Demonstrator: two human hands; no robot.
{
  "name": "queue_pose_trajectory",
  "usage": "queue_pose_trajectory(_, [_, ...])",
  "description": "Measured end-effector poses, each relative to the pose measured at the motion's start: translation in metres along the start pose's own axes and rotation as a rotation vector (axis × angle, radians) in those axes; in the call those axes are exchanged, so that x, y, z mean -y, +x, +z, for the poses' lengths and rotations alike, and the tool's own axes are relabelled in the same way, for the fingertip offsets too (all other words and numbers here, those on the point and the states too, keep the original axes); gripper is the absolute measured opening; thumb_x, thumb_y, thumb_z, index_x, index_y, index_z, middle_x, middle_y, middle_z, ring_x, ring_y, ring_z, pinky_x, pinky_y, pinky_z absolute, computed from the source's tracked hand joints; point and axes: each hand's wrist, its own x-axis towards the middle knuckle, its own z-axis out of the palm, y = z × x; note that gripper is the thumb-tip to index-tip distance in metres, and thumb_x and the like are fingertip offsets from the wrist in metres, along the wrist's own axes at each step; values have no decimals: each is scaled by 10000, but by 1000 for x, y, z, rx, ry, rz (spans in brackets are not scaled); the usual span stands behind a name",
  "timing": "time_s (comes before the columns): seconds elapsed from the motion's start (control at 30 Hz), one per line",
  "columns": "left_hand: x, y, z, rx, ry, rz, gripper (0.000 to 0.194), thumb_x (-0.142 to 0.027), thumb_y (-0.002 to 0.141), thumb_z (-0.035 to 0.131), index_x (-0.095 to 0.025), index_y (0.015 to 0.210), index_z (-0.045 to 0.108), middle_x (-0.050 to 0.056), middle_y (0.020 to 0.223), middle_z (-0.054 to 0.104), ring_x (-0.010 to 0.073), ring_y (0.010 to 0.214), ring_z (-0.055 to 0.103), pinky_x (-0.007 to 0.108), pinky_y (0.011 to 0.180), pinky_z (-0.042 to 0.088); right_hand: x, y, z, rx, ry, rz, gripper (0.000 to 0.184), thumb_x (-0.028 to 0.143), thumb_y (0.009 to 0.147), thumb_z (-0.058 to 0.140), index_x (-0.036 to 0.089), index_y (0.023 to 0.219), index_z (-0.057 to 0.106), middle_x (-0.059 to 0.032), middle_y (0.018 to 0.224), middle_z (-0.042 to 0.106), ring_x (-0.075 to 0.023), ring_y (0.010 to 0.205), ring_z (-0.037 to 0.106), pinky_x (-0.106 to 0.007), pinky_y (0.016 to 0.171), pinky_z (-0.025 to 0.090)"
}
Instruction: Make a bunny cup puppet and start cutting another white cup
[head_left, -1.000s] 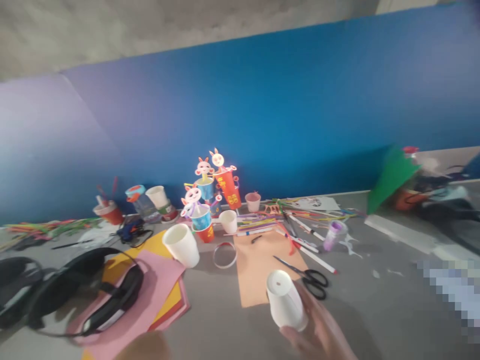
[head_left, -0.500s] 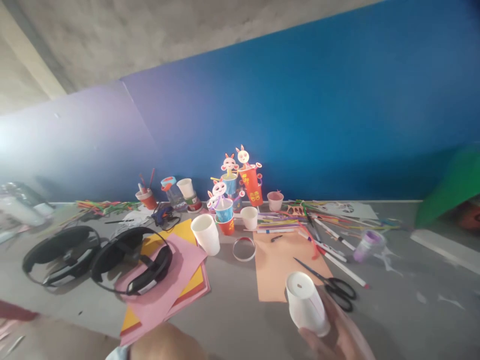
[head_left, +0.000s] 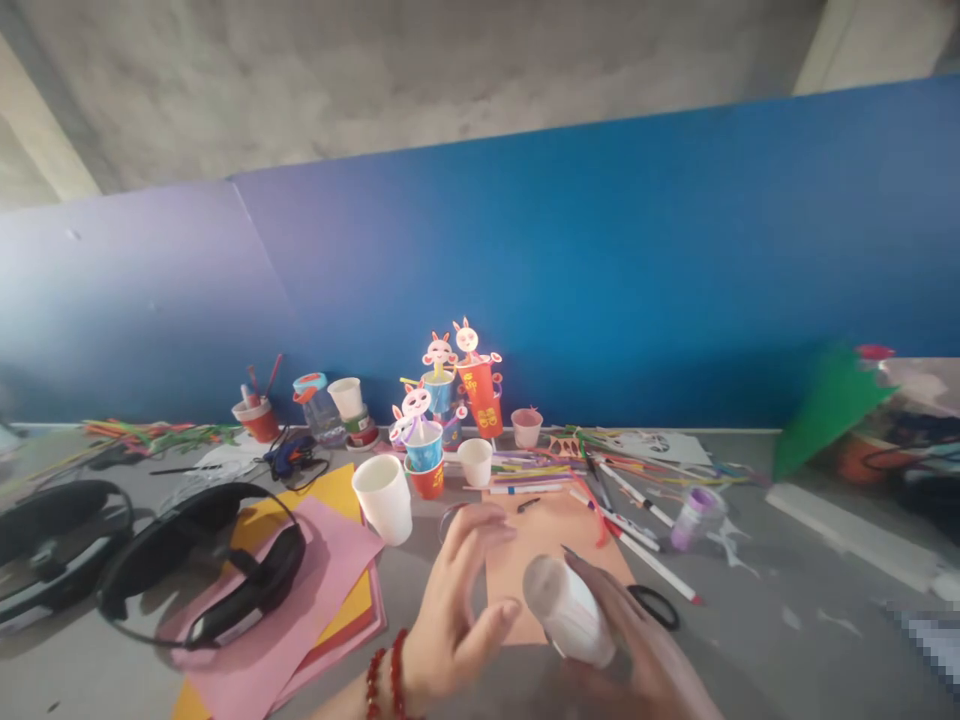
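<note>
In my right hand [head_left: 630, 630] is a white paper cup [head_left: 570, 615], tipped with its bottom up and blurred by motion. My left hand [head_left: 461, 600], with a red bead bracelet [head_left: 386, 680] at the wrist, reaches toward the cup with fingers spread and nothing in them. Beneath the cup lies a sheet of orange paper [head_left: 517, 570]. Scissors [head_left: 652, 606] are mostly covered by my right hand; one black handle loop shows. The tape roll [head_left: 448, 520] is partly hidden behind my left fingers.
Another white cup [head_left: 384, 500] stands left of centre. Rabbit-decorated cups [head_left: 427, 450] stand at the back, near pens [head_left: 660, 565] and a small purple jar [head_left: 694, 518]. Black headsets [head_left: 202, 570] lie at left, one over pink paper [head_left: 330, 560]. A blue panel [head_left: 637, 270] rises behind.
My left hand has come up from the bottom edge to beside the cup, fingers opening. My right hand has tilted the cup and shifted left in view. The camera view has turned right.
</note>
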Motion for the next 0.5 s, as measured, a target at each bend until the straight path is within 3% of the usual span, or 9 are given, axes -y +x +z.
queue_pose_trajectory(0.1, [13, 17, -2, 149, 236, 57, 683, -337, 735, 827, -247, 1361, 570, 124, 1312, 549, 327, 1124, 545, 391, 937, 452, 11, 30, -9, 96, -19, -47, 729, 301, 809, 714, 243, 1485, 445, -138, 1422, 583, -347, 1266, 581, -412, 983, 543])
queue_pose_trajectory(0.2, [34, 25, -5, 171, 303, -30, 498, -303, 761, 802, -235, 1228, 643, 106, 1167, 606, 288, 1019, 572, 350, 859, 453, 15, 55, -10, 130, 16, -93, 772, 338, 783, 759, 237, 1481, 446, -147, 1415, 580, -364, 1291, 543, -461, 1031, 499])
queue_pose_trajectory(0.27, [51, 25, -7, 112, 119, -154, 350, -337, 818, 753, -217, 1128, 645, 77, 1038, 615, 233, 898, 583, 305, 757, 459, 9, 64, -7, 88, 105, -94, 835, 393, 794, 759, 233, 1516, 373, -158, 1448, 543, -368, 1324, 506, -487, 1062, 466])
queue_pose_trajectory(0.37, [73, 22, -9, 155, -266, -241, 393, -388, 788, 790, -210, 1094, 619, 45, 995, 595, 196, 882, 563, 266, 730, 434, -4, 64, 0, 22, 334, -56, 863, 471, 819, 735, 265, 1535, 299, -157, 1479, 502, -344, 1295, 542, -451, 1038, 492])
queue_pose_trajectory(0.5, [80, 18, -4, 231, -449, -312, 414, -373, 770, 819, -211, 1094, 619, 35, 1002, 607, 179, 904, 564, 255, 754, 418, -13, 53, 6, 22, 504, -12, 681, 436, 882, 685, 324, 1478, 374, -123, 1439, 537, -294, 1188, 629, -372, 958, 549])
